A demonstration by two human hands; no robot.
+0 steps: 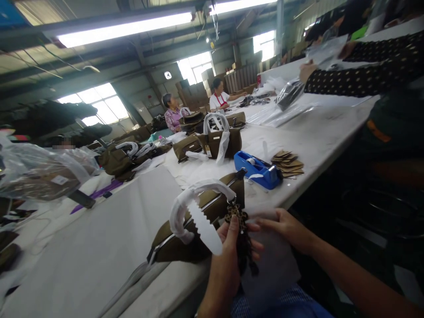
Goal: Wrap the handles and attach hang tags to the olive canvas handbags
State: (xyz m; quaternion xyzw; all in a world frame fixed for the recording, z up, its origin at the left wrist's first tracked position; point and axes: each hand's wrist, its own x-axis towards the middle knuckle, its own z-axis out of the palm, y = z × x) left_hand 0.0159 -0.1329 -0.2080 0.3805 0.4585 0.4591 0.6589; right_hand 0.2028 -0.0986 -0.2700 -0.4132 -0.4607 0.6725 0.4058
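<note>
An olive-brown handbag (185,247) with a silver zipper lies on the table in front of me. White wrapping covers its handle (179,212). My left hand (227,251) is closed on a dark charm (236,215) with hanging tassels, which is clipped at the base of the handle. A white strip with a serrated edge (206,227) sticks out beside my left thumb. Close to the charm, my right hand (289,229) pinches the top of a thin pale sheet (271,269) that hangs over my lap. Its fingertips are partly hidden.
A blue tape dispenser (256,170) and a pile of brown paper pieces (287,163) are beyond the bag. More handbags (220,142) stand farther back. At the right, a person's dotted sleeve (351,79) reaches over plastic bags. The table edge (318,170) runs along my right.
</note>
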